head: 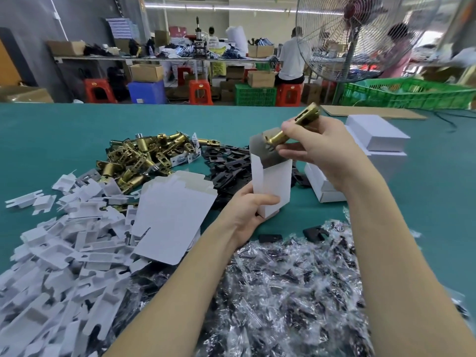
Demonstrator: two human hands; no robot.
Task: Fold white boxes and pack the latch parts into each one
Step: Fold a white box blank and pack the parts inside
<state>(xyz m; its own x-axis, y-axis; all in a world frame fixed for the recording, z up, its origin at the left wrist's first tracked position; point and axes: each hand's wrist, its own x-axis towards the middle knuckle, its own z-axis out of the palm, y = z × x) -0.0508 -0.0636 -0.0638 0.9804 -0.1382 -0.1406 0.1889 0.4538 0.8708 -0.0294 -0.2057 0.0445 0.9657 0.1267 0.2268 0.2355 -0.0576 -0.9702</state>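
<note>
Both hands are busy: my left hand [247,207] grips the folded white box [270,186] low on its side, top flap open, and my right hand [316,148] pinches a brass latch [288,130] by its barrel, nose tipped at the opening. Box reads as thin card, light and easy to crush, so I'd hold its corners, not the flat walls. Latch looks solid metal, heavy for its size, smooth plating, likely slippery; the barrel is the sure grip. More brass latches [139,158] lie piled on the green table [64,130], beside black plates [226,163].
</note>
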